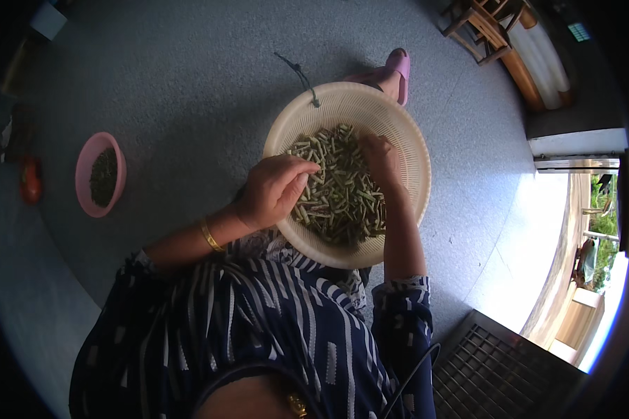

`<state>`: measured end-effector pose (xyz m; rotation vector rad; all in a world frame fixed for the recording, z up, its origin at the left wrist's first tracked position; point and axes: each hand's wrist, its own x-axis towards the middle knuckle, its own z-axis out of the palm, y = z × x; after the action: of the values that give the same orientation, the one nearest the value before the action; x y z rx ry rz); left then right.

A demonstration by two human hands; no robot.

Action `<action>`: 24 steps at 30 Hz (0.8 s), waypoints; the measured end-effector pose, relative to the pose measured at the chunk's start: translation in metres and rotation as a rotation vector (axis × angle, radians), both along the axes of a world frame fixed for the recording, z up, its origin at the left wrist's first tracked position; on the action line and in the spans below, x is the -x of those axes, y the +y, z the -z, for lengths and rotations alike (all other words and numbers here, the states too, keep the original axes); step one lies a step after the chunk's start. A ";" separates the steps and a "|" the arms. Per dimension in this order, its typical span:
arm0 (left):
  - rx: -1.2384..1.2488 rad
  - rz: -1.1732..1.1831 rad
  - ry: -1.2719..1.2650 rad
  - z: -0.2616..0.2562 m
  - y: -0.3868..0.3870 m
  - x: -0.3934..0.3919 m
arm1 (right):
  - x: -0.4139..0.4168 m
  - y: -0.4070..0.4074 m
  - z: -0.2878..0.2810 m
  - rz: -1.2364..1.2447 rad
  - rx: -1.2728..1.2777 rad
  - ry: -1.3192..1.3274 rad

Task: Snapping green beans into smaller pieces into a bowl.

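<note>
A cream plastic basket [346, 256] with slatted walls rests on my lap. Short cut pieces of green beans or similar stalks [340, 188] cover its bottom. My left hand [278, 191] reaches over the basket's left rim, thumb and fingertips close together above the pieces. Whether something small sits between those fingertips is unclear. On the basket's right side, my right hand [383, 160] dips in with bent fingers at the edge of the heap. Its fingertips are partly hidden, so any piece held there cannot be made out. A dark cord [305, 83] is tied to the far rim.
To the left on the grey floor stands a pink basin [120, 183] with dark green bits inside. A pink slipper [398, 68] on a foot shows beyond the basket. Wooden chairs [482, 29] stand at upper right, and a dark lattice panel [498, 366] lies lower right, near a bright doorway.
</note>
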<state>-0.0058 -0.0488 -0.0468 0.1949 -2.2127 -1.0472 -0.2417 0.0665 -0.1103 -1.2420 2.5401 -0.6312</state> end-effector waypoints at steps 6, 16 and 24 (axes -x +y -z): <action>0.022 -0.011 -0.014 0.001 0.000 -0.002 | -0.004 -0.005 -0.008 -0.142 0.096 0.036; 0.042 -0.052 0.050 0.003 0.000 -0.005 | -0.001 -0.030 -0.020 -0.353 0.093 0.257; -0.029 -0.179 0.022 0.022 -0.002 -0.015 | -0.027 0.019 -0.035 0.170 0.286 -0.656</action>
<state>0.0088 -0.0505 -0.0688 0.3853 -2.1175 -0.9784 -0.2147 0.0854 -0.0753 -0.7182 2.0498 -1.2382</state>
